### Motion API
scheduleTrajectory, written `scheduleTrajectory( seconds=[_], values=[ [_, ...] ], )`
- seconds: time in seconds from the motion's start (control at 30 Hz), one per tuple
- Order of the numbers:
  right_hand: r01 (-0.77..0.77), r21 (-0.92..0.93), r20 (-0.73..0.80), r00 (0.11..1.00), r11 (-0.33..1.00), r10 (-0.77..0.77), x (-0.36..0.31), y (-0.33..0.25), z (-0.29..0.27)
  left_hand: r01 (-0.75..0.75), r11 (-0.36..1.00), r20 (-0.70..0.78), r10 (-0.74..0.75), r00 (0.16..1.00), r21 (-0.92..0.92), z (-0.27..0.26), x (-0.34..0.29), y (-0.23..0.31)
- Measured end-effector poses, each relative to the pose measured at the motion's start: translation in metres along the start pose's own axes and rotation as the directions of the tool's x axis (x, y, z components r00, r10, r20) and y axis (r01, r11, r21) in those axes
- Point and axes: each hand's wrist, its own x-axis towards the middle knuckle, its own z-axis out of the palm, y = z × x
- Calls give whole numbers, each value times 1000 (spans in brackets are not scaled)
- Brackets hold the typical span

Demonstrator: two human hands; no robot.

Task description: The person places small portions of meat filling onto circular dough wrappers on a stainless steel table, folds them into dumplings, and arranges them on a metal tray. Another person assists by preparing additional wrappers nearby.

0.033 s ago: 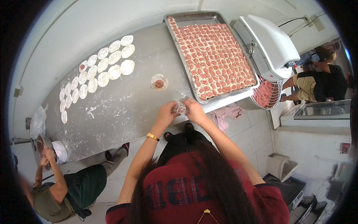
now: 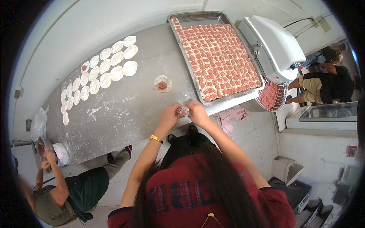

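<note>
My left hand and right hand are closed on a filled dough wrapper at the near edge of the counter. A second wrapper lies open beyond them. Flat rounds lie leftward; the loaded tray sits right, beside the mixer.

Pale, gathered wrapper between hands

Wide head-worn fisheye, near and downward over the table, view's rim seemingly blurry.
</note>
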Motion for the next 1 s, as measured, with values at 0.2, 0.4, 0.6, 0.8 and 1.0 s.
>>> scheduleTrajectory(
  seconds=[0.2, 0.4, 0.6, 0.8, 1.0],
  values=[
    [43, 95, -64, 997, 995, -37, 5, 1, -3, 110, 993, 68, -114, 991, 52, 2, 1, -2],
    [16, 22, -50, 999, 1000, -15, 8, 1, 2, 70, 997, 48, -72, 996, 24, 5, 10, -5],
    [62, 25, -113, 992, 998, -59, 17, 0, 1, 75, 997, 60, -76, 995, 14, 3, 13, -5],
    [18, -63, -54, 998, 998, -22, 15, -1, 7, 1, 999, 39, 0, 999, -38, 2, 12, -9],
    [88, -39, -129, 987, 995, -93, 17, 0, 5, 31, 999, 80, -29, 996, -19, 2, 15, -19]
  ],
)
